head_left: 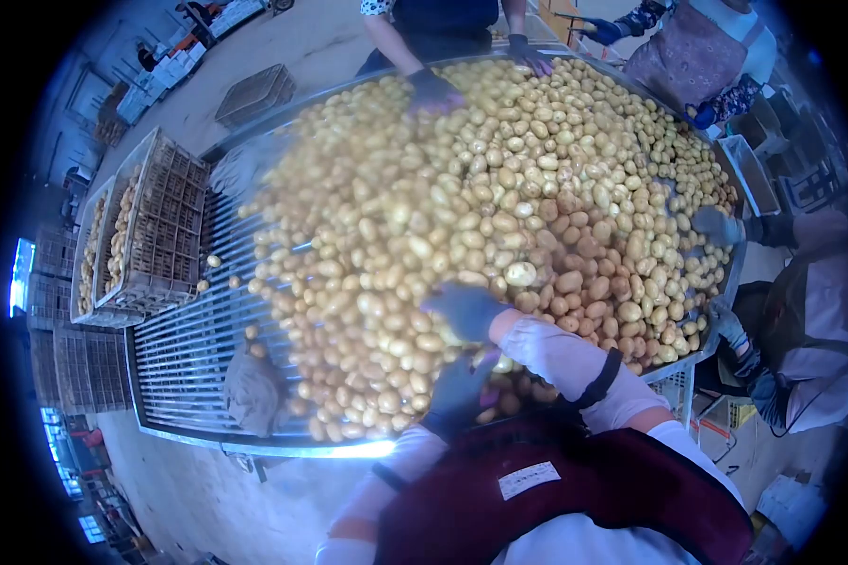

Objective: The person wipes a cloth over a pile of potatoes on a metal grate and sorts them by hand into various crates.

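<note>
Right hand [468,312] and left hand [455,388], gloved, at potatoes [575,282] on slatted table [184,353], cannot tell either grip, crate [165,221] on left end.

No words, brands or numbers can be read. A white label [529,479] sits on the front of the dark red apron [622,485] worn by the person whose hands are at work. It is a small rectangle, slightly tilted, its right end higher than its left as seen in the head view. A line of small dark marks runs along it, too small and blurred to make out as letters, characters or figures.
</note>
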`<action>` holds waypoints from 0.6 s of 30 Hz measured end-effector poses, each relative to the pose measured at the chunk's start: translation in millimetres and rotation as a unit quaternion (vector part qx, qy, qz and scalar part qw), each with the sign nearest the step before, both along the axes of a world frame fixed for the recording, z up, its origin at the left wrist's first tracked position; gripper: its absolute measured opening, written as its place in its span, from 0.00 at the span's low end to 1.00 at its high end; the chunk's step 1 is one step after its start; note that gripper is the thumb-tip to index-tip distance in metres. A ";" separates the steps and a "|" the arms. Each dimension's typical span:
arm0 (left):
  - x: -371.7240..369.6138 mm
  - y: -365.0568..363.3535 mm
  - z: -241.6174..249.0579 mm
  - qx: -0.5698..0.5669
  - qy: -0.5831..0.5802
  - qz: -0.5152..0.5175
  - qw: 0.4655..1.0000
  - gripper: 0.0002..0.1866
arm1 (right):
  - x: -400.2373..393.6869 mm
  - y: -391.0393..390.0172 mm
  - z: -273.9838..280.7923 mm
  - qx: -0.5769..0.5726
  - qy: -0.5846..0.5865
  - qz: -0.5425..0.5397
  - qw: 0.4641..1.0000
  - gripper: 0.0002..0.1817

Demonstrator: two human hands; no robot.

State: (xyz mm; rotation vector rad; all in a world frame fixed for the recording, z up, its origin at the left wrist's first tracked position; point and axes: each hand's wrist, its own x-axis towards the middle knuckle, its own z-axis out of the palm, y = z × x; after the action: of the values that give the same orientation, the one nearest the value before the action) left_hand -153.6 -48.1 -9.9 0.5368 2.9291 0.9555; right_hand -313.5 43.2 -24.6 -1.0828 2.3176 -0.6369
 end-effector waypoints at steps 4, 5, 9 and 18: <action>-15.0 2.1 6.9 0.302 -0.351 0.138 0.876 0.27 | -9.5 9.6 -11.4 -0.005 -0.050 0.029 0.998 0.21; -15.8 2.6 5.9 0.334 -0.395 0.150 0.843 0.26 | -11.8 9.4 -20.9 -0.008 -0.037 0.044 0.998 0.21; -0.7 -3.3 -24.6 0.278 -0.340 0.095 0.894 0.21 | -14.6 8.2 -14.5 0.013 -0.029 0.058 0.998 0.21; -6.0 4.7 30.9 0.260 -0.038 0.078 0.962 0.26 | 28.7 73.4 1.7 -0.412 -0.528 -0.283 0.687 0.23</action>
State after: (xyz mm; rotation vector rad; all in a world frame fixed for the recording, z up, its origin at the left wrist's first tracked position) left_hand -159.6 -43.4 21.0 0.2633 2.6655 1.7399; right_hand -284.8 116.5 -22.9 -0.0304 1.1896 -2.0124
